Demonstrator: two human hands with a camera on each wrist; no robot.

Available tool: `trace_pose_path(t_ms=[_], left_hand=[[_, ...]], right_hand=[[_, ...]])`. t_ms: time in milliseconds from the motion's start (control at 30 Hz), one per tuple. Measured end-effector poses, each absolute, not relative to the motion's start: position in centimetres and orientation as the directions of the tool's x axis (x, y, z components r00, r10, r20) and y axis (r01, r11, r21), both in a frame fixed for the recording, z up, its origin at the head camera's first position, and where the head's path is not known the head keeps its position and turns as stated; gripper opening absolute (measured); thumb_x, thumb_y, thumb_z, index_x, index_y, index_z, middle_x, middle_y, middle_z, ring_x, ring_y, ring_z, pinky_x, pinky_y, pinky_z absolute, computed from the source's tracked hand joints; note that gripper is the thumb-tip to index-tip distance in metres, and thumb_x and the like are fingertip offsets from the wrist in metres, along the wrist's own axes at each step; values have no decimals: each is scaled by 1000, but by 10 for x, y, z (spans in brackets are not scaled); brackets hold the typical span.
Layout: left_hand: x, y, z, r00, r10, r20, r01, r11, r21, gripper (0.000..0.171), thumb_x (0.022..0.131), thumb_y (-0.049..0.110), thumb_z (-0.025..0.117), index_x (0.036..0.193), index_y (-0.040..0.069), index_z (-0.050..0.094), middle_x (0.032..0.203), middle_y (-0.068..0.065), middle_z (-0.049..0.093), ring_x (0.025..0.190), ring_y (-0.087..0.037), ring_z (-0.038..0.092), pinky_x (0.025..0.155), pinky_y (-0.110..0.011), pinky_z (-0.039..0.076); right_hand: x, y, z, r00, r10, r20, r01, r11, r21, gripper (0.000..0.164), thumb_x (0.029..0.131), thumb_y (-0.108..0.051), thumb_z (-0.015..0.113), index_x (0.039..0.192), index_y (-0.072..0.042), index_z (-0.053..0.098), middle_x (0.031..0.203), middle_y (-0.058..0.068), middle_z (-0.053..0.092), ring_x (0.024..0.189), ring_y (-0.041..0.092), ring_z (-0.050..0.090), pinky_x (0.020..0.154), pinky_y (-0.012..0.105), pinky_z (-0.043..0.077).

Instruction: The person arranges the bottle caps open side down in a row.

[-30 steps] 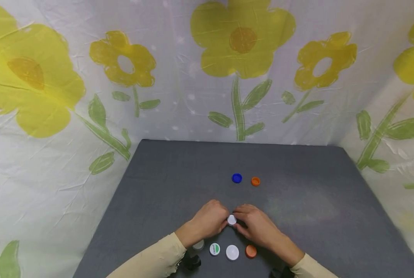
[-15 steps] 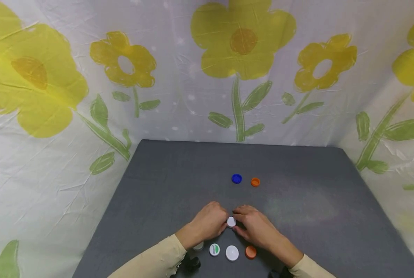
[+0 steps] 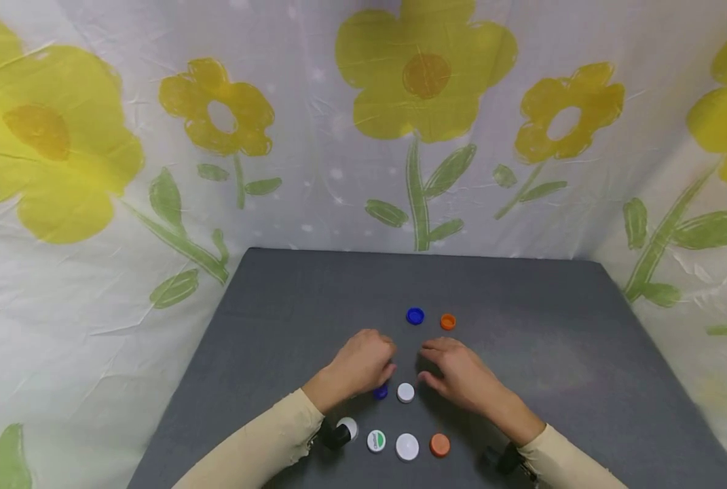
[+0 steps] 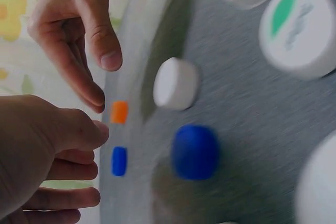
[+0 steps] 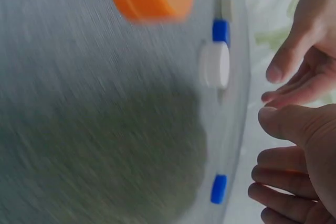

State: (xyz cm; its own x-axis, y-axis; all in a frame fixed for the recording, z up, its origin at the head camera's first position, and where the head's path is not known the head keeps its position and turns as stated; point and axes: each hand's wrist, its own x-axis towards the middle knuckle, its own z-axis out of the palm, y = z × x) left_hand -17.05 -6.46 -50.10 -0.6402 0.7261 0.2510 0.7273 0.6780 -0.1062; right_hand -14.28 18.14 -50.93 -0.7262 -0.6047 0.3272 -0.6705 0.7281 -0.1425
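My left hand [image 3: 361,360] is held above the grey table with relaxed fingers and nothing in them; the left wrist view shows its loosely bent fingers [image 4: 73,169]. Across from it hovers my right hand [image 3: 461,373], also holding nothing, its thumb and fingers apart. Between and just below the hands, a small white bottle cap [image 3: 405,392] sits top up on the table. Beside it stands a blue bottle cap [image 4: 196,152], partly hidden under my left hand in the head view.
Nearer me is a row: a white cap [image 3: 349,427] partly behind the left wrist strap, a white cap with green print [image 3: 376,441], a larger white cap [image 3: 407,447] and an orange cap [image 3: 440,445]. Farther back lie an upturned blue cap [image 3: 415,316] and orange cap [image 3: 448,321].
Both hands have let go of the small white cap, lifted and moved forward and apart. The white cap stays on the table, and the blue cap beside it has come into view.
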Motion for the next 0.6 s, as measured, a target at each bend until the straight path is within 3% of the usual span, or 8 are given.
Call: trace_pose_path(t_ms=[267,600], left_hand=[[-202,-59,-486,-687,699,199,713,702,-3,21,93,32,86,89,15,75,86,1,77,83,-24,76,76,-42,62],[-236,-43,-485,-756,629,178,650,752,104,25,94,32,87,107,11,83,99,-4,82,91,-25,79,77,-43,65]], right_hand=[[-175,191,-496,-711,-604,361,-670,737,-86,38,88,-21,92,116,2,79,118,15,80,112,34,76,100,51,61],[-209,189,-493,-720,-599,350,-667,736,-114,35,86,-15,94,114,1,80,112,16,81,107,35,77,98,52,61]])
